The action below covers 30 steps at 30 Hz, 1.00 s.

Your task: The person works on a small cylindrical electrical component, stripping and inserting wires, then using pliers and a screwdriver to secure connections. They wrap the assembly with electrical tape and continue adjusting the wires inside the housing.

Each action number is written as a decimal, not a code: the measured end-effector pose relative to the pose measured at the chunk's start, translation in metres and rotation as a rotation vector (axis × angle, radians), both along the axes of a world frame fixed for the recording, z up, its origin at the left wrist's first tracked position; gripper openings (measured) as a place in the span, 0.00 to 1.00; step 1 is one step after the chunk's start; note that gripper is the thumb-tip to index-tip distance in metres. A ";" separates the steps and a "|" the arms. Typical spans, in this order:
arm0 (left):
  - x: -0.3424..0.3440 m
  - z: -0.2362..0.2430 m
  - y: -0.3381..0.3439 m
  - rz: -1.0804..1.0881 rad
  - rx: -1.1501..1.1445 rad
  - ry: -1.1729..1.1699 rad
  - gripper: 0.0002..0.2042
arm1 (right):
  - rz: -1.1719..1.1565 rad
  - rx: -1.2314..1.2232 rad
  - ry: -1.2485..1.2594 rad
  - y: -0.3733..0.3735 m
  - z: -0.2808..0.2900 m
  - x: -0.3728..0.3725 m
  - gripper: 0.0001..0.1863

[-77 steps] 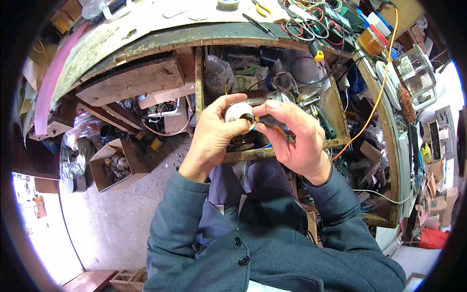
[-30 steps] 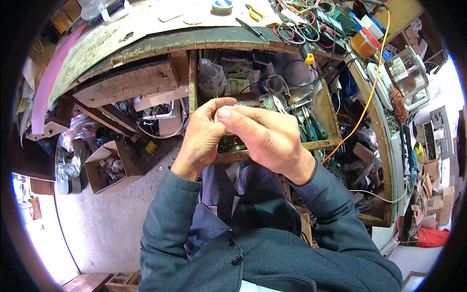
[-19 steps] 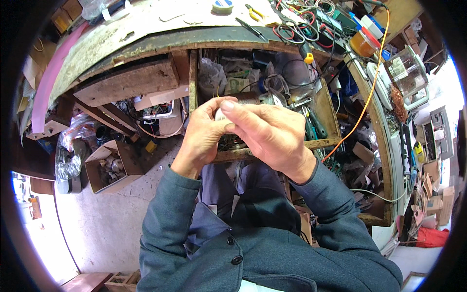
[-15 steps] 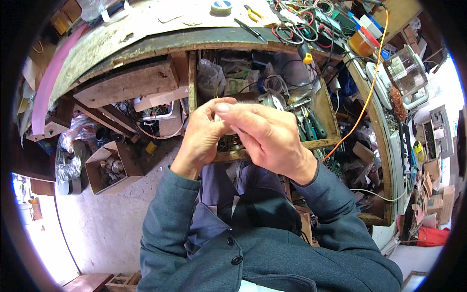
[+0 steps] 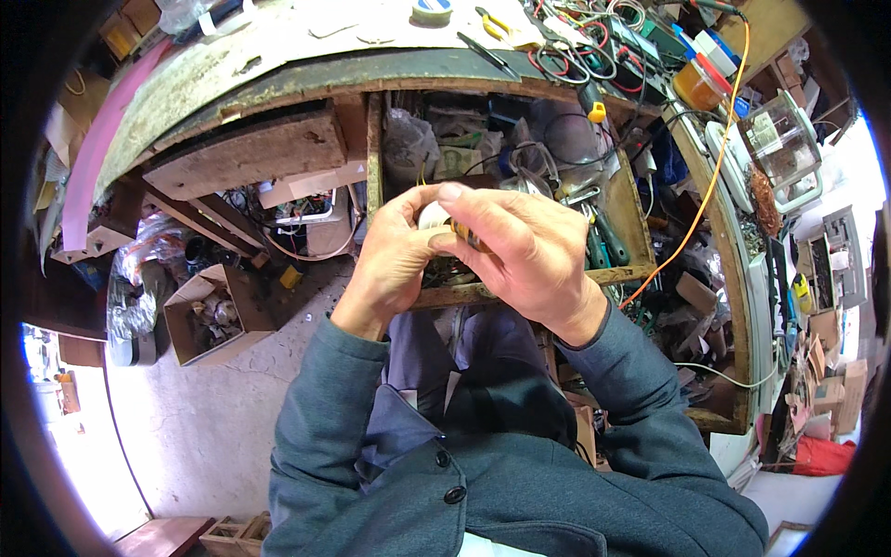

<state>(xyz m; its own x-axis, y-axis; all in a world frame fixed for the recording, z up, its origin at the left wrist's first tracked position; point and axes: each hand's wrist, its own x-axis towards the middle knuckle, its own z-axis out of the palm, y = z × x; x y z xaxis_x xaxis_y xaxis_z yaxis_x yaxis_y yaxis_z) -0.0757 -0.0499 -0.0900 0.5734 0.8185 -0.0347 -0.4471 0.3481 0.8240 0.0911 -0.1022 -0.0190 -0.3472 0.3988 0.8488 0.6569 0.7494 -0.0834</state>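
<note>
Over the open drawer my two hands meet, fingers bent toward each other. My left hand (image 5: 388, 266) is closed round a small white rounded object (image 5: 432, 217), which shows between its thumb and fingers. Close against it, my right hand (image 5: 531, 255) is closed with its fingers curled; a bit of a small orange-and-dark thing (image 5: 460, 229) shows between its forefinger and thumb. The rest of both things is hidden by my fingers, so their kinds cannot be made out.
Below my hands, the wooden drawer (image 5: 638, 218) holds bags, banknote-like paper and tools. On the bench (image 5: 306, 58) lie a tape roll (image 5: 431, 10), black tweezers (image 5: 489, 56), yellow-handled pliers (image 5: 492, 22) and tangled leads. An orange cable (image 5: 710, 176) runs down at right; a cardboard box (image 5: 215, 316) stands left.
My right hand has turned and shifted slightly, and its fingers have opened a gap. The white object and the orange-and-dark thing now show between my hands.
</note>
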 end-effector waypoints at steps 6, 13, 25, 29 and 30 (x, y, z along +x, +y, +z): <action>0.002 0.010 -0.005 0.040 -0.038 0.029 0.24 | 0.104 -0.152 0.060 -0.002 0.002 0.001 0.33; 0.000 0.010 -0.006 0.048 -0.055 -0.046 0.23 | 0.075 -0.107 -0.057 -0.004 0.010 0.002 0.33; 0.005 0.010 -0.006 0.092 -0.035 0.053 0.25 | 0.068 -0.084 0.023 -0.005 0.003 -0.004 0.32; 0.004 0.013 -0.007 0.082 -0.027 0.055 0.21 | 0.041 -0.122 -0.075 -0.004 0.010 0.004 0.34; -0.001 0.009 -0.004 0.023 -0.055 0.057 0.20 | 0.056 -0.118 -0.036 -0.002 0.008 0.003 0.34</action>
